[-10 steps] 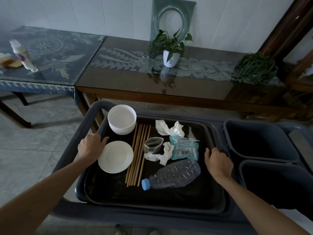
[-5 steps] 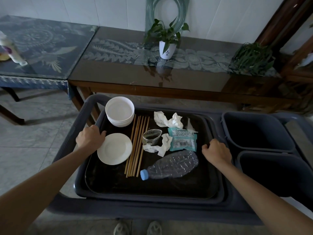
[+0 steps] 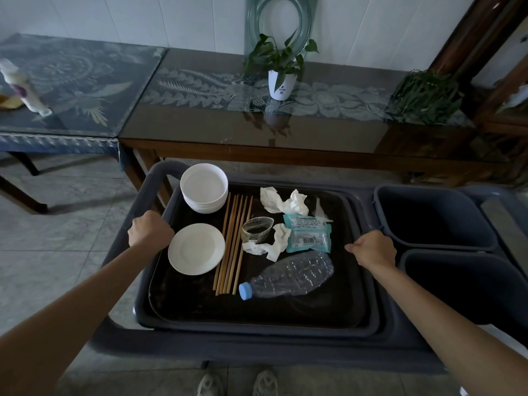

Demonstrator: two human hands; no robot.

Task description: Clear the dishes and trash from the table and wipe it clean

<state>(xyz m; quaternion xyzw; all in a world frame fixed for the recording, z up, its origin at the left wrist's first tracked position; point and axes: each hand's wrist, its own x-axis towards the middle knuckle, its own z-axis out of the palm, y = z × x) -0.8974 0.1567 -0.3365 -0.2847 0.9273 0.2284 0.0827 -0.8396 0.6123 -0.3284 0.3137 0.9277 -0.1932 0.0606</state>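
Grey plastic cart (image 3: pixel 200 342) loaded; both hands clamped on the black tray's (image 3: pixel 257 318) side rims.
Left hand (image 3: pixel 150 231) grips the left rim beside the white plate (image 3: pixel 195 248), right hand (image 3: pixel 373 248) the right rim; chopsticks (image 3: pixel 233 244), crushed water bottle (image 3: pixel 288 274), wrapper (image 3: pixel 308 232), tissues (image 3: pixel 283 201) and stacked bowls (image 3: pixel 204 191) lie inside; clearing looks done; beyond, the glass-topped wooden table (image 3: pixel 285 130) awaits wiping, likely with the cloth (image 3: pixel 8 100) far left.
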